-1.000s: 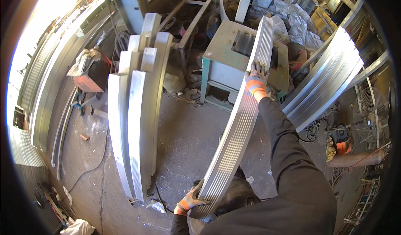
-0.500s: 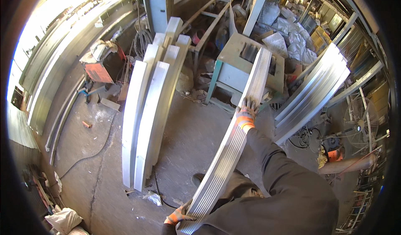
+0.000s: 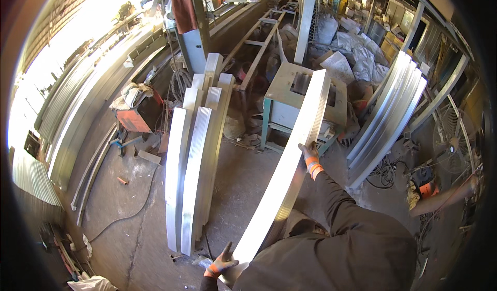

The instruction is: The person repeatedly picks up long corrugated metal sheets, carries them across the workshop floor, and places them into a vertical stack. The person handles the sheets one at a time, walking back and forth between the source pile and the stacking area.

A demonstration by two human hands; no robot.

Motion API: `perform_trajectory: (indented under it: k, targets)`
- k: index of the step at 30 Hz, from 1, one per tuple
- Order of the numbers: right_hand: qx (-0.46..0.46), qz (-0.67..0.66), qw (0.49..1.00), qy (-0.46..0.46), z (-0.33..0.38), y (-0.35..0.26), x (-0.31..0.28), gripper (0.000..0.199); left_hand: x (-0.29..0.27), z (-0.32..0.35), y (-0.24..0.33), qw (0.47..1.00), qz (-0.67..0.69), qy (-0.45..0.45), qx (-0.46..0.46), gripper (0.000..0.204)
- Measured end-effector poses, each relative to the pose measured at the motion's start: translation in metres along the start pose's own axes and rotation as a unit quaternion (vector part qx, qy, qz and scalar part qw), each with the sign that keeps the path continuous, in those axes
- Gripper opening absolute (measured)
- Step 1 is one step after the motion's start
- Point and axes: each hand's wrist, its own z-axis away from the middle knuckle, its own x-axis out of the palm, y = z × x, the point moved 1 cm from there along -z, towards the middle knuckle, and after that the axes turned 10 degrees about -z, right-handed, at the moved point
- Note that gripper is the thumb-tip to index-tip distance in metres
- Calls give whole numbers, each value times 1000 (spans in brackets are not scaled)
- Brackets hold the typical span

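A long silver metal profile [image 3: 282, 187] slants from my lap up toward the green-grey machine table [image 3: 286, 90]. Its smooth bright face is turned up, and a ribbed face runs down its right side. My right hand [image 3: 311, 159], in a grey and orange glove, grips the profile's right edge around mid-length; some of its fingers are hidden. At the near end, my left hand [image 3: 222, 263] in a matching glove holds the left edge, thumb raised. The profile's far end overlaps the machine table; whether it touches there I cannot tell.
To the left, a stack of similar profiles [image 3: 194, 161] stands on raised supports. More long profiles [image 3: 388, 117] lean at the right, near a fan [image 3: 451, 148]. A red box [image 3: 139, 119] stands at left, and a cable [image 3: 127, 216] crosses the floor.
The profile has been rolled, so its smooth face now points up instead of the ribbed one. My right hand has shifted from atop the ribs to the right edge. The view has tilted upward.
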Motion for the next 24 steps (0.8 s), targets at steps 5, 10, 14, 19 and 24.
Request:
perform_trajectory:
  k: [5, 10, 14, 19, 24]
  targets:
    - [-36, -290, 954, -65, -74, 61, -1, 94, 9, -116, 41, 946, -184, -94, -251, 111]
    - [-184, 161, 968, 53, -237, -8, -7, 91, 64, -235, 78, 953, -274, -65, -110, 123]
    - [-299, 396, 868, 5, -411, -111, 39, 92, 129, -360, 148, 911, -402, -57, -74, 132]
    - [-218, 497, 839, 37, -627, -152, 47, 82, 194, -544, 229, 908, -418, 10, -25, 134]
    - [-190, 545, 816, 39, -797, -165, 33, 80, 246, -692, 245, 942, -335, -18, -7, 133]
